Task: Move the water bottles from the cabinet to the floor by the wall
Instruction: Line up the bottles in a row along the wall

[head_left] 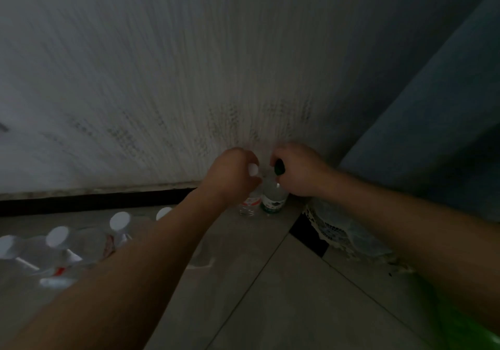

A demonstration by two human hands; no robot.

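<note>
A blue panel stands right, above a blurred green object.

Left bottle and right bottle stand side by side on the floor at the wall, left hand and right hand atop them; row of bottles farther left.

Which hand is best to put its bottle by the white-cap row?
Probably left: the left hand grips the white-capped bottle nearer the row; the right hand holds the green-capped bottle farther off.

Blurred floor bottles behind forearm
</note>
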